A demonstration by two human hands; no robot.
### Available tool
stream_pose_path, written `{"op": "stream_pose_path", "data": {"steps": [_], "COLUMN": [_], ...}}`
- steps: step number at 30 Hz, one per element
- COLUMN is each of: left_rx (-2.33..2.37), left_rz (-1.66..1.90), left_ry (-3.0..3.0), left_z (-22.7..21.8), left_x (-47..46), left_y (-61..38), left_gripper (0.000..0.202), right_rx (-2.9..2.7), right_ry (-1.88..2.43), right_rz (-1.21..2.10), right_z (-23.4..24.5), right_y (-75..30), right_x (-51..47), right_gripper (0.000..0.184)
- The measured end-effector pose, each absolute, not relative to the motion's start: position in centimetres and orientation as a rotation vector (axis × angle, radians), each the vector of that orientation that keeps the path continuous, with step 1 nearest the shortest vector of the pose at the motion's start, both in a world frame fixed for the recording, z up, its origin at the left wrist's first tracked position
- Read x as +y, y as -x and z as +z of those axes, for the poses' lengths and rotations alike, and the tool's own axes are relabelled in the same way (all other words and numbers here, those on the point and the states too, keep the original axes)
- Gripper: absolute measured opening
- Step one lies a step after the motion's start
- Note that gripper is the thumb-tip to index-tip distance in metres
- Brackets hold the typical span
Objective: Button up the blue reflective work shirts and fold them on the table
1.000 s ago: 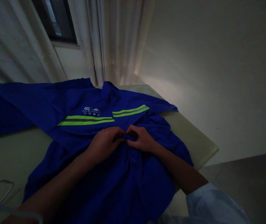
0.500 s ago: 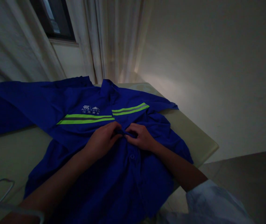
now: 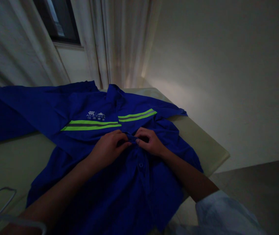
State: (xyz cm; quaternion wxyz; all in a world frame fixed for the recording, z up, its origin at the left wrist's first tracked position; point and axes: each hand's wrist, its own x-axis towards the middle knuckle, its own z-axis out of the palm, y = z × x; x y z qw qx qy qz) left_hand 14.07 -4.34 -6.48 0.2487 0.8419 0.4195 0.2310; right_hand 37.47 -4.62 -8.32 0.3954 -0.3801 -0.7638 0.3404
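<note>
Left hand (image 3: 111, 147) and right hand (image 3: 151, 142) pinching the front of a blue jacket (image 3: 122, 186)

Each hand pinches the cloth at the jacket's front opening between thumb and fingers, the two sets of fingertips just beside each other. A round button (image 3: 140, 165) shows below them. Above them, bright green stripes (image 3: 91, 125) with a dark band cross the chest, and white lettering (image 3: 95, 116) sits over the left one. The jacket lies front up on a pale worktop (image 3: 208, 147), one sleeve stretched out to the left, its collar toward the far edge. A bent white wire (image 3: 9, 189) shows at the lower left, near the left forearm. Beyond the worktop hang light curtains (image 3: 127, 42) beside a dark window (image 3: 61, 23), with a plain wall (image 3: 215, 81) to the right.
</note>
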Motion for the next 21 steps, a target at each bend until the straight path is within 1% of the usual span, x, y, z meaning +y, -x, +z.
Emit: {"op": "stream_pose_path", "data": {"steps": [4,10,15,19,21], "left_rx": [1.099,1.03,1.025,1.165,1.176], "left_rz": [0.643,0.656,0.669,0.664,0.638], "left_ry": [-2.209,-2.108,-2.085,-2.267,-2.424], "left_z": [-6.1,-5.2,-5.0,-5.2,-5.3], "left_x": [-4.6,-4.8,-4.8,-5.1,-5.3], "left_y": [-14.2,-14.2,-14.1,-14.4,-14.5], "left_gripper": [0.014,0.018,0.018,0.012,0.014], "right_rx": [-1.936,-1.873,-1.809,-1.762,-1.762], "right_ry": [0.978,1.099,1.109,1.118,1.115], "right_rz": [0.831,0.964,1.0,0.949,0.938], "right_z": [-8.4,-8.1,-8.1,-8.1,-8.2], "right_y": [-37.4,-37.2,-37.1,-37.0,-37.0], "right_x": [-4.7,-5.0,-5.0,-5.2,-5.3], "right_gripper": [0.018,0.017,0.02,0.021,0.021]}}
